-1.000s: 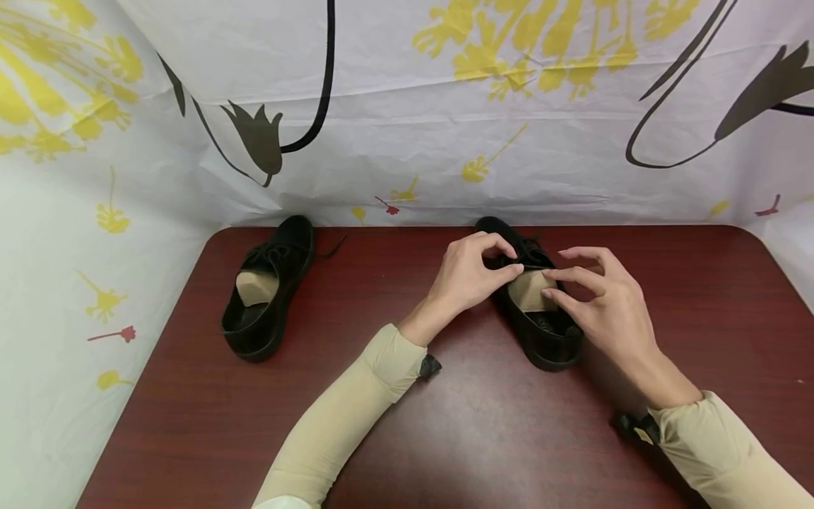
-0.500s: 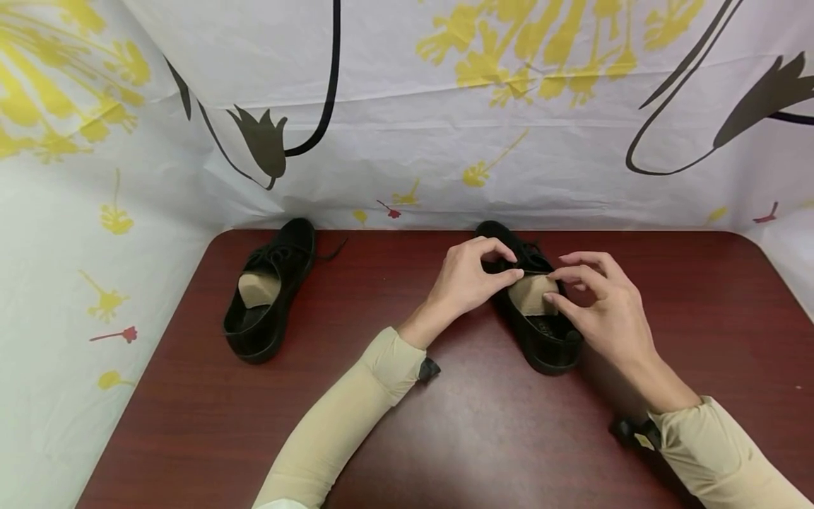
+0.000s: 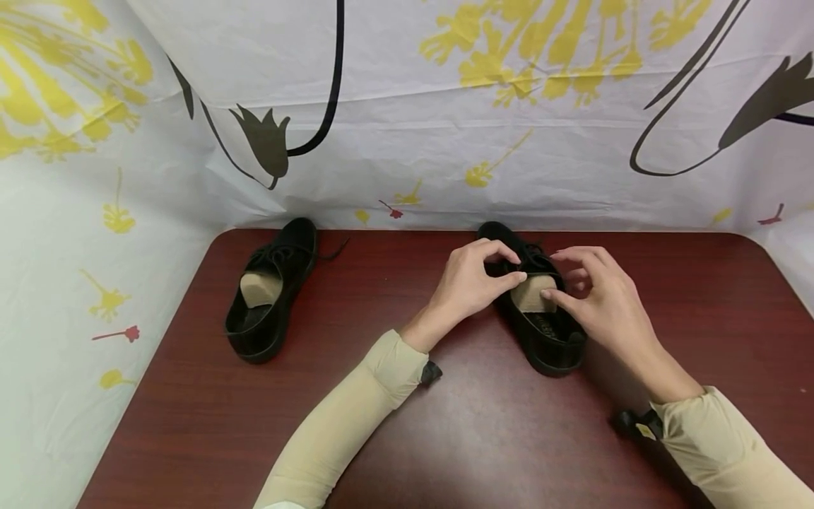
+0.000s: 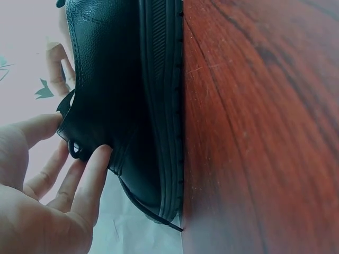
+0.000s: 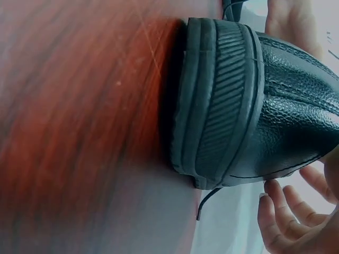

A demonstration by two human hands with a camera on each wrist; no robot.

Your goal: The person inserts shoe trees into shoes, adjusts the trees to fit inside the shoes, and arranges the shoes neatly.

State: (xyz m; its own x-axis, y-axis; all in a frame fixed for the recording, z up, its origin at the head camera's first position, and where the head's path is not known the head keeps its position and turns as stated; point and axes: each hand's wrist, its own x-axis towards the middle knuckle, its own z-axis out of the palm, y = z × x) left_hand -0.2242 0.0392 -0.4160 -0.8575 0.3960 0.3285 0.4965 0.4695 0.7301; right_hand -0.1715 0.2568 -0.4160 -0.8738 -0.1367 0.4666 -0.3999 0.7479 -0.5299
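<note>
In the head view, a black lace-up shoe (image 3: 540,346) stands at the right of the table, its toe towards the wall sheet. A tan piece (image 3: 533,295) fills the front of its opening. My left hand (image 3: 469,279) pinches the left eyelet flap between thumb and fingers; the left wrist view shows the fingertips (image 4: 105,153) against the shoe's side near the lace. My right hand (image 3: 604,297) stays at the opening's right side, thumb over the tan piece and fingers loosely bent by the laces. Its fingers (image 5: 270,211) appear beside the shoe in the right wrist view.
Another black lace-up shoe (image 3: 267,304), also with a tan piece in its opening, stands at the table's left with a lace trailing right. Behind the reddish-brown wooden table (image 3: 496,431) hangs a white sheet (image 3: 381,134) with yellow and dark prints.
My right index finger has shifted from the tan piece forward to the lace area, apart from the thumb. The left hand has kept its place on the shoe.
</note>
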